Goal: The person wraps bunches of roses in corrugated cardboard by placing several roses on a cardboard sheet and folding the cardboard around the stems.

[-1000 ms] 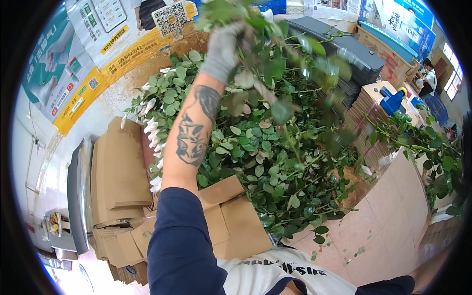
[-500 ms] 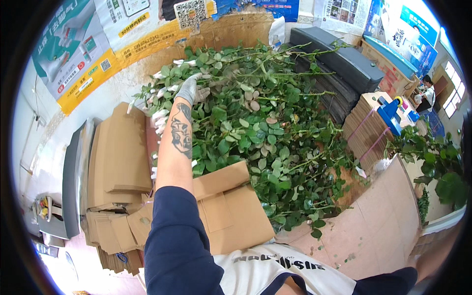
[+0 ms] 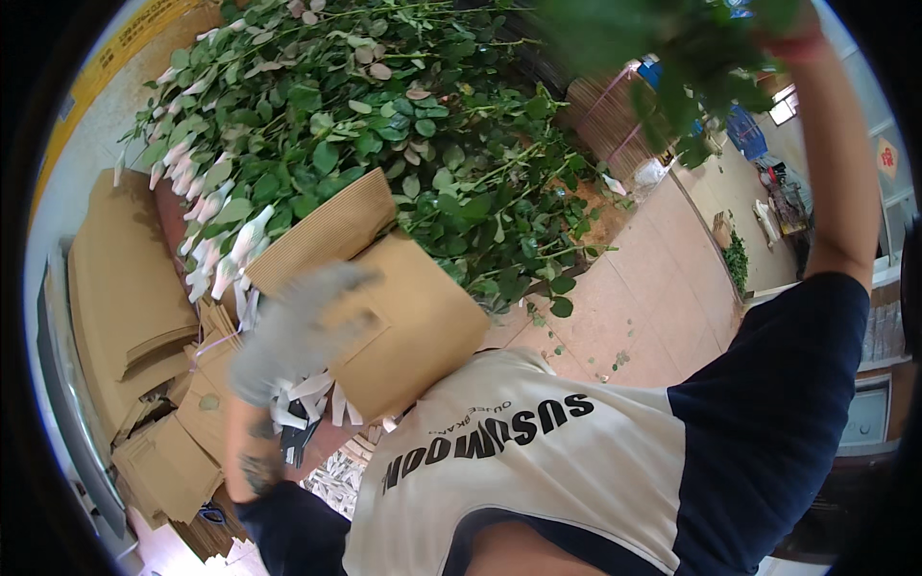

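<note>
Heaped across the counter [image 3: 663,288], the leafy stems [image 3: 403,125] now lie untouched. The gloved left hand [image 3: 288,336] has been pulled back, fingers loosely curled and apparently empty over the cardboard sheets [image 3: 403,317]; the raised right hand's grip on a leafy bunch [image 3: 672,48] cannot be told.

Tan tiled floor [image 3: 634,307], daylight from a far window [image 3: 786,104]

Left hand [image 3: 288,331]: grey knit glove; leafy stems [image 3: 384,125]: deep green, buds sleeved in white; cardboard sheets [image 3: 403,317]: plain tan, one ribbed; shirt [image 3: 538,470]: off-white front with dark lettering, navy sleeves; floor [image 3: 643,307]: pale pinkish tiles
</note>
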`<state>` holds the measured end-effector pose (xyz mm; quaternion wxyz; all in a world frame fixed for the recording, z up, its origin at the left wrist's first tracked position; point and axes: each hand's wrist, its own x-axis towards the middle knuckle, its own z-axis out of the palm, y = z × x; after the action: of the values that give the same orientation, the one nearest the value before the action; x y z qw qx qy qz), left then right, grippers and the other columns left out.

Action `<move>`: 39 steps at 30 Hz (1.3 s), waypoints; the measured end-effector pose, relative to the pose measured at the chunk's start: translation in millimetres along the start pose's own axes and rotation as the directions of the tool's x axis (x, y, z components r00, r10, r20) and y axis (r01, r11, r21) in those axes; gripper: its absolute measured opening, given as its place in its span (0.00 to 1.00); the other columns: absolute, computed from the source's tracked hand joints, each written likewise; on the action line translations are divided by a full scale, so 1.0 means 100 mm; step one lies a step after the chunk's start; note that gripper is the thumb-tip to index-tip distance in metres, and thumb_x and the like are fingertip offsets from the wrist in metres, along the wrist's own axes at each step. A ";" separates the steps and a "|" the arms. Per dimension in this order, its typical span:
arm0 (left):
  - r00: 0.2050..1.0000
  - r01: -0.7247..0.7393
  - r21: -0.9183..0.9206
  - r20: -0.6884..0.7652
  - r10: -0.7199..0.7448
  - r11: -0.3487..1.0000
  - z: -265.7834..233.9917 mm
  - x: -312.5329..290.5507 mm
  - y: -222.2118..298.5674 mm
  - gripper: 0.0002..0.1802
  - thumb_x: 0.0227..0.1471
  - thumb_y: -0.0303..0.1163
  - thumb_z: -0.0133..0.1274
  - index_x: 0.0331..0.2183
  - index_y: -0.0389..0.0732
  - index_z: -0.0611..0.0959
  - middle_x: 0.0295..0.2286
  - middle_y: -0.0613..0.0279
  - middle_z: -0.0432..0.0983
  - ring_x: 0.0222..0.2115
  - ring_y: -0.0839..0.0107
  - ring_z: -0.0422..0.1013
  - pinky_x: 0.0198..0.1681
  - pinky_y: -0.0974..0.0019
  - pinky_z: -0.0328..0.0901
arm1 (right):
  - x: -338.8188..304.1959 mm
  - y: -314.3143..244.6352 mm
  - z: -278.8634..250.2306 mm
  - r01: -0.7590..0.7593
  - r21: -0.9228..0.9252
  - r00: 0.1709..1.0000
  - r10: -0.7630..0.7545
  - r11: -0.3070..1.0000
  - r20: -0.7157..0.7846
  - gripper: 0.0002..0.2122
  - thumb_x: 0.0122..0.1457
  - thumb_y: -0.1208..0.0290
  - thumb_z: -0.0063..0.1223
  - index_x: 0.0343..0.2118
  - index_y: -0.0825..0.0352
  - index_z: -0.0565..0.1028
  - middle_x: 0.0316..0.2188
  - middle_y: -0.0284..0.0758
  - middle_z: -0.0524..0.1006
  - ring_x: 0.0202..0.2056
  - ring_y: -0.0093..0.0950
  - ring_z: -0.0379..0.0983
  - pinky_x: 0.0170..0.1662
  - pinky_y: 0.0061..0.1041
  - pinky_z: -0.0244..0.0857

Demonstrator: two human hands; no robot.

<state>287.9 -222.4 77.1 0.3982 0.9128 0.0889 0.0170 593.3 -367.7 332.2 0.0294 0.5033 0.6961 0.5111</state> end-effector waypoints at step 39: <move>0.774 0.547 0.394 0.099 -0.625 0.739 1.30 0.11 -0.03 0.37 0.41 0.60 0.51 0.42 0.36 0.71 0.39 0.41 0.72 0.43 0.48 0.68 0.45 0.54 0.62 | -0.90 -3.73 1.97 -0.323 0.877 0.782 -0.422 0.354 0.459 0.18 0.45 0.73 0.53 0.40 0.69 0.65 0.31 0.42 0.74 0.35 0.41 0.73 0.36 0.36 0.68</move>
<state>311.1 -313.2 -14.1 0.2252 0.8880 0.3292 -0.2289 496.8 -287.6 -80.8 -0.0178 0.5415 0.8219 -0.1756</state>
